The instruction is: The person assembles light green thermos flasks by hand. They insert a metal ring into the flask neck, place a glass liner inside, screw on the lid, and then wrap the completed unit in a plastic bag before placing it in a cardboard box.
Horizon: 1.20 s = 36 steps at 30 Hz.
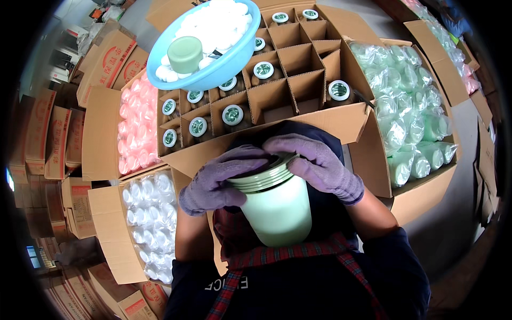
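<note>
We grip a pale green jar point(277, 210) close to our chest, our gloved left hand point(221, 178) wrapped around its threaded neck and our right hand point(317, 162) cupped over its mouth, below a divided carton point(290, 69) of capped jars and a blue basin point(205, 45).

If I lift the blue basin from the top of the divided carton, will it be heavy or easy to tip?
The blue basin is probably light: it looks like thin plastic holding small white pieces and one green lid. It may tip easily, since it rests only on the divider edges of the carton, and the loose pieces could shift.
</note>
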Available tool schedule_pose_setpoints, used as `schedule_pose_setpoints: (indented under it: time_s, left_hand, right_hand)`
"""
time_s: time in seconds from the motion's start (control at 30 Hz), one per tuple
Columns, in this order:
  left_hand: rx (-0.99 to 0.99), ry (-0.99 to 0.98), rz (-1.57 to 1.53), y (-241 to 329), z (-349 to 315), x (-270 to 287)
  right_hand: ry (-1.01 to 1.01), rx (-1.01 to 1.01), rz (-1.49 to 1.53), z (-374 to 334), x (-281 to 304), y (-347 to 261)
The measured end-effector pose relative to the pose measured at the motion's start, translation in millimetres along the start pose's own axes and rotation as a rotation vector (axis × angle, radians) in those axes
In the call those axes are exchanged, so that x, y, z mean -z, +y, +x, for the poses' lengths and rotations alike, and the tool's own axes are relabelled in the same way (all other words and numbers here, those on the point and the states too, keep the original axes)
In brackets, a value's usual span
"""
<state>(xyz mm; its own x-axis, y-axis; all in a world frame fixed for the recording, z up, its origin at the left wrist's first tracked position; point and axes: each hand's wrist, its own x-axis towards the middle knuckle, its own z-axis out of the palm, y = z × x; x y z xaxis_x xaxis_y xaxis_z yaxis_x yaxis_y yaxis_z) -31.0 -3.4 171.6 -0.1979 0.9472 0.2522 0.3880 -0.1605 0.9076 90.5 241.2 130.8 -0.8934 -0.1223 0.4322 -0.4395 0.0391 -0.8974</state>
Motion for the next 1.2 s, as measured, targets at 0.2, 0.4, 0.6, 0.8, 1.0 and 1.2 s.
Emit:
schedule_pose_setpoints:
  time_s: [0.2, 0.4, 0.6, 0.8, 1.0, 1.2]
  left_hand:
    - [-0.182, 0.232, -0.007, -18, -13, -14]
    - [-0.163, 0.256, 0.113, -11, -13, -24]
    - [0.580, 0.327, 1.030, -50, -30, -21]
    - [0.305, 0.400, 0.266, -15, -25, -35]
    - [0.600, 0.261, 0.934, -46, -34, -31]
    - [0.241, 0.386, 0.417, 0, -21, -40]
  right_hand:
    - [-0.080, 0.075, 0.293, 13, 3, 22]
    - [-0.178, 0.184, 0.385, 15, 6, 38]
    - [-0.021, 0.283, -0.223, 0, -7, -38]
    - [-0.036, 0.227, -0.369, 10, -12, -41]
    - [0.086, 0.134, -0.377, -4, -19, -20]
    - [0.256, 0.162, -0.275, -2, -28, -3]
